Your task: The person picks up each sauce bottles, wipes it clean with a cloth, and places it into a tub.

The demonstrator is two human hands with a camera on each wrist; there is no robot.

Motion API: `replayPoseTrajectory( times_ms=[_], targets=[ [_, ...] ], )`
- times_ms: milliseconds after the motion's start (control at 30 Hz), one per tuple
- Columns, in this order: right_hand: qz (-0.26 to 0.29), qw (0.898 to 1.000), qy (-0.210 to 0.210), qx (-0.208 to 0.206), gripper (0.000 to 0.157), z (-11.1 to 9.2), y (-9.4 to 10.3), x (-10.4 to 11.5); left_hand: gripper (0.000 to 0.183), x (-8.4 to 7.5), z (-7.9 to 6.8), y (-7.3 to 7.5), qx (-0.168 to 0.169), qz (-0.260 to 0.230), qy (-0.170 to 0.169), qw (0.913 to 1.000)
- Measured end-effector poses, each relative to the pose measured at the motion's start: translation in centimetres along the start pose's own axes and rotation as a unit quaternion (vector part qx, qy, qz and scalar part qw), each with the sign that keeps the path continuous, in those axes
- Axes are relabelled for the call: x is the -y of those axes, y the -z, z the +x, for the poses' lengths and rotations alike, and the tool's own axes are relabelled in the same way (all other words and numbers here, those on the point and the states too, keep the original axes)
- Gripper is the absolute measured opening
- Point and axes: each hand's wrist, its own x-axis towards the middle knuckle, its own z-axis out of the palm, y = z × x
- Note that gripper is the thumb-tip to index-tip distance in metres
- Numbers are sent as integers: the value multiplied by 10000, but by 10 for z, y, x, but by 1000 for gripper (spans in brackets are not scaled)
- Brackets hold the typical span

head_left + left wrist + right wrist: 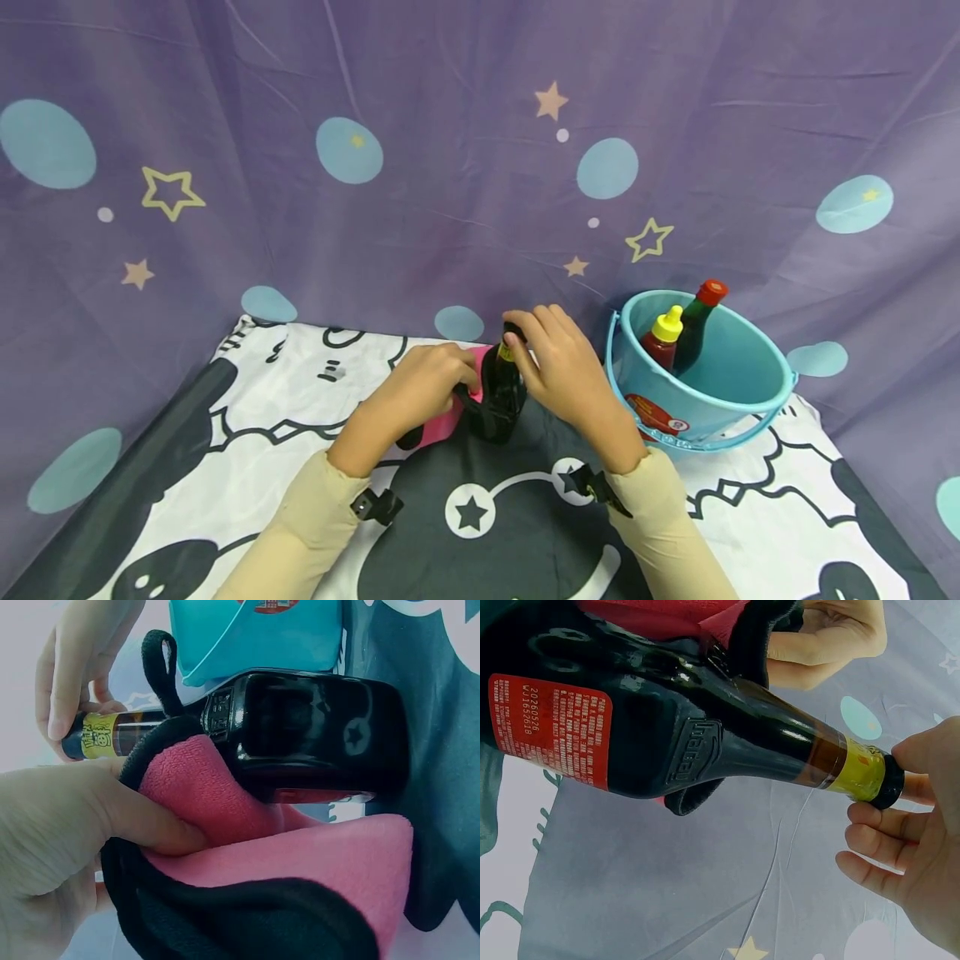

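Observation:
A dark glass sauce bottle point(501, 404), with a black cap point(889, 782), a yellow neck band point(861, 772) and a red label point(551, 727), stands near the back of the table. My right hand point(566, 367) pinches the cap between thumb and fingertips. In my left hand point(426, 385) is a soft pink cloth point(300, 851) with black edging and a black loop point(160, 671). The left thumb presses into a fold of the cloth, which lies against the bottle's side. Part of the bottle's shoulder is covered by the cloth in the left wrist view.
To the right stands a light blue bucket point(750, 371) with its handle lowered at the front. Inside lean a red-capped dark bottle point(693, 329) and a yellow-topped squeeze bottle point(662, 340). A purple curtain point(465, 208) hangs behind the patterned tablecloth point(255, 392).

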Motion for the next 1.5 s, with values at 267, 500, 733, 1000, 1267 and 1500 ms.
replayPoseTrajectory(
  times_ms=[267, 500, 733, 1000, 1267, 1500],
  targets=[
    [-9, 10000, -43, -13, 24, 0, 1, 1, 39, 2, 0, -1, 282, -108, 236, 9993],
    [-10, 10000, -24, -41, 25, -1, 2, 0, 37, 3, 0, -4, 529, -114, 348, 9979],
    [-22, 9999, -104, 16, 25, -1, 2, 1, 34, 7, 0, -16, 1060, -234, 590, 9923],
    [-38, 10000, -80, 28, 25, 1, 1, 0, 35, 10, 0, -17, 1164, -254, 681, 9905],
    [-32, 9999, -105, 70, 25, 2, 2, 1, 39, 17, -2, -11, 531, -186, 532, 9970],
    [-5, 9998, -158, 145, 26, 0, 2, 2, 36, 19, -3, -10, -898, 178, 214, 9956]
  ],
)
